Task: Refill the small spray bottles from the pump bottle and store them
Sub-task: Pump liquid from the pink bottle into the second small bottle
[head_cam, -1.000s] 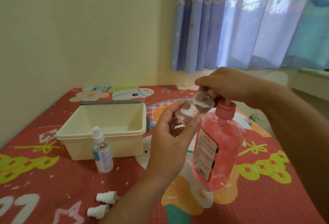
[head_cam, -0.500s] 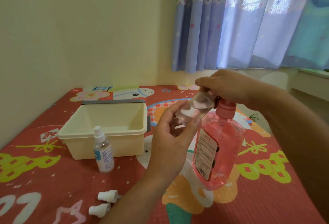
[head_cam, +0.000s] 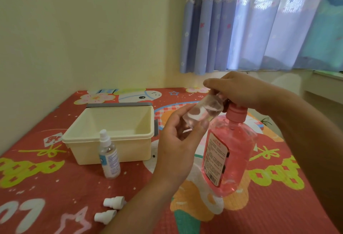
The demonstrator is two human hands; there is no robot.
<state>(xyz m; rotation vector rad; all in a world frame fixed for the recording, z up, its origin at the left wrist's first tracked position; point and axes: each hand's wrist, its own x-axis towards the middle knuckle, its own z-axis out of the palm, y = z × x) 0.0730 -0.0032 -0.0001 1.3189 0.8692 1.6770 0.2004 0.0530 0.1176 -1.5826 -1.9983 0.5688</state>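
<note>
My left hand grips a small clear spray bottle without its cap, tilted with its mouth up under the pump spout. My right hand lies on top of the pink pump head of the pump bottle, which stands on the mat full of pink liquid. Its spout is hidden by my fingers. A second small spray bottle, capped and upright, stands in front of the cream storage bin. Two white spray caps lie loose on the mat near the front.
Everything sits on a red patterned mat against a yellow wall. The bin is open with nothing in it. Blue curtains hang at the back right over a window ledge.
My right hand has pushed the pump head down slightly. The small bottle stays under the spout in my left hand. The view has shifted a little.
</note>
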